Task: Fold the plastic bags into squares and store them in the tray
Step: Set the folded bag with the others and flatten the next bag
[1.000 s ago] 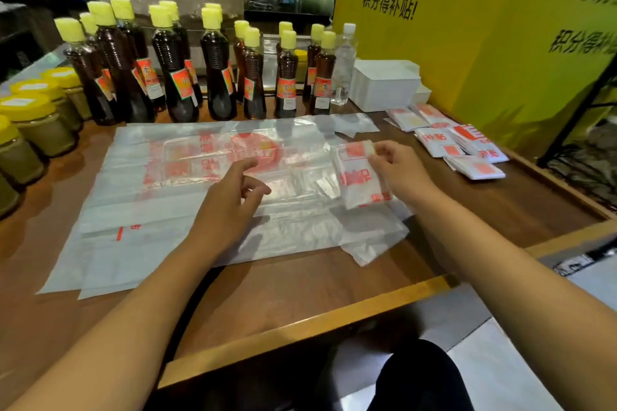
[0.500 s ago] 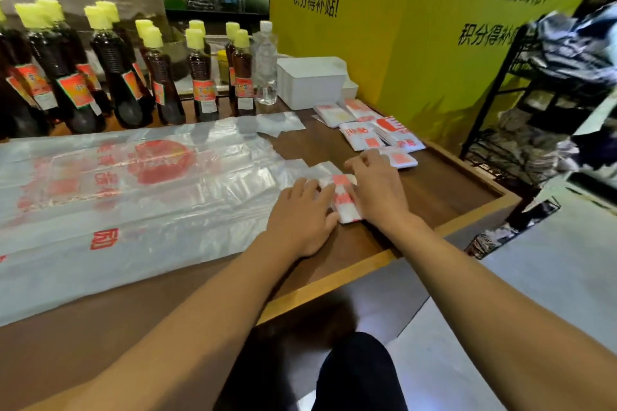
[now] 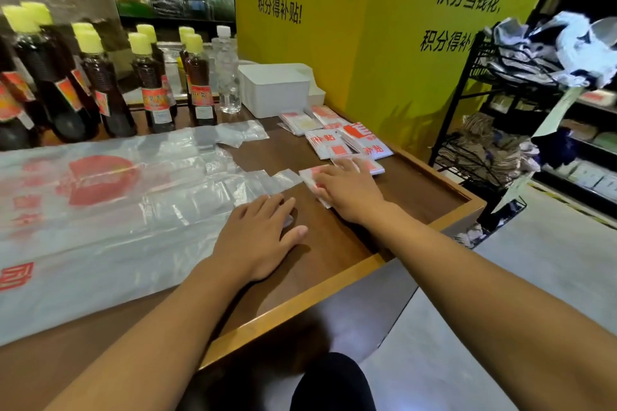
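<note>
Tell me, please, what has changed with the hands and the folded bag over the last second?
The right hand carried the folded bag off the flat bags to the bare table and now presses it flat beside the folded stack. The left hand followed right and rests flat. Bottles and white tray stayed put.

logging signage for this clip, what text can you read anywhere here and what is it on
"积分当钱花," and "积分得补贴!": yellow wall, printed twice; the right-hand copy is cut off by the black rack.
"补贴": folded bags by the white tray.
Red print on the flat plastic bags: too faint to read.
Bottle labels: too blurred.
</note>
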A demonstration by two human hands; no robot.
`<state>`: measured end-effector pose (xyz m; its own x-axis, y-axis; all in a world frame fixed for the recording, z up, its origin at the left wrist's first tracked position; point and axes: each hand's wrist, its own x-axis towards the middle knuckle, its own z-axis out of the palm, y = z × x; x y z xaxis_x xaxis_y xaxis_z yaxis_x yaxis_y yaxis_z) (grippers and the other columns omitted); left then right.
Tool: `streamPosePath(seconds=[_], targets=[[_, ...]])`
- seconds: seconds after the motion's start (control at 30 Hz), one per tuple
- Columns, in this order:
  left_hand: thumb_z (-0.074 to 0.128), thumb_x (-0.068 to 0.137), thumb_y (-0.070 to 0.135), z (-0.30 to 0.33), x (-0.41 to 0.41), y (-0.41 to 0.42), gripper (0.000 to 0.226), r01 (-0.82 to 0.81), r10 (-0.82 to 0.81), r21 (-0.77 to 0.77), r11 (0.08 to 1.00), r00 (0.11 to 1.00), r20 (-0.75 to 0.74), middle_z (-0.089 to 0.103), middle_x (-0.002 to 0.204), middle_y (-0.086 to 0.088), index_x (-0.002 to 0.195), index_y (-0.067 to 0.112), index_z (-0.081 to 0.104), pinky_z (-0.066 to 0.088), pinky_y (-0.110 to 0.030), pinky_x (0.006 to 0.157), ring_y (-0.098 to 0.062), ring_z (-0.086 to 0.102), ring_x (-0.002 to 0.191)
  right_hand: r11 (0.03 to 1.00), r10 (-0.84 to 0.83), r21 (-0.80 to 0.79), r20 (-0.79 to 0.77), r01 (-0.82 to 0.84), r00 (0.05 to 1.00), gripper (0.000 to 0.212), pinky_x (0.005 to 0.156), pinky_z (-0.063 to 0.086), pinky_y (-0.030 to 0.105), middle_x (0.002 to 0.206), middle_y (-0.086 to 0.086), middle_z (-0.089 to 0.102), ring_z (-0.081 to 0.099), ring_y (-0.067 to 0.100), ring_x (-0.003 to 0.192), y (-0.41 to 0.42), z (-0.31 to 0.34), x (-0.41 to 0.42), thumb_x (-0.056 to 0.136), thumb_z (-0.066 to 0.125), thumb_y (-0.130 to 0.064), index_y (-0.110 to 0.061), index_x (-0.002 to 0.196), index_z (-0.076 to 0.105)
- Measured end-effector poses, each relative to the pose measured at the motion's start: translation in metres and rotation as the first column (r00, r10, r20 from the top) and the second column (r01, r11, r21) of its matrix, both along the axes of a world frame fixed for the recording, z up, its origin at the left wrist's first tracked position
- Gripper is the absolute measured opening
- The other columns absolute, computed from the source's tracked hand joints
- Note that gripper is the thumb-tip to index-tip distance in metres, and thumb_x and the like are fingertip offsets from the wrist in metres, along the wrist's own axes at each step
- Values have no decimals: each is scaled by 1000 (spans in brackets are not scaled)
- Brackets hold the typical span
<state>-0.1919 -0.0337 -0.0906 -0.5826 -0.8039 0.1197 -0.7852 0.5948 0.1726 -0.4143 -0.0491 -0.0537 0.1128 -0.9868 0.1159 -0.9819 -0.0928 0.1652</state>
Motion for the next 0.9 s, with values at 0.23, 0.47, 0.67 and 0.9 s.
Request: streamPosePath(seconds=[0.23,0.47,0.67,0.9], targets=[[-4,86,77,1,0,-2,84,-1,1,8,1000,1000,25,18,166,6,157,38,22,14,-43,122,-19,12,154,992,-108,69,102,101,989,44,112,34,53,147,1,49,40,30,138,-8,-5,-40,106,27,-49,-31,140,49],[18,101,64,4,-3,-1,62,-11,9,37,999,999,54,14,167,4,157,37,18,9,-45,121,-25,9,153,992,-66,119,175,46,982,46,113,34,52,155,3,40,39,31,139,25,-10,-39,108,28,-44,-27,147,43],[20,102,63,4,-3,-2,59,3,-4,19,1000,998,63,16,166,3,155,39,22,12,-46,120,-27,11,152,985,-115,152,186,87,976,50,116,30,53,162,1,31,30,31,145,36,-9,-47,106,26,-49,-32,153,34],[20,101,63,4,-2,-3,59,5,-6,12,1000,998,70,17,166,5,155,40,22,13,-46,119,-25,14,151,961,-256,155,192,229,947,48,112,34,56,158,3,35,33,34,142,19,-1,-80,107,29,-45,-29,152,38]])
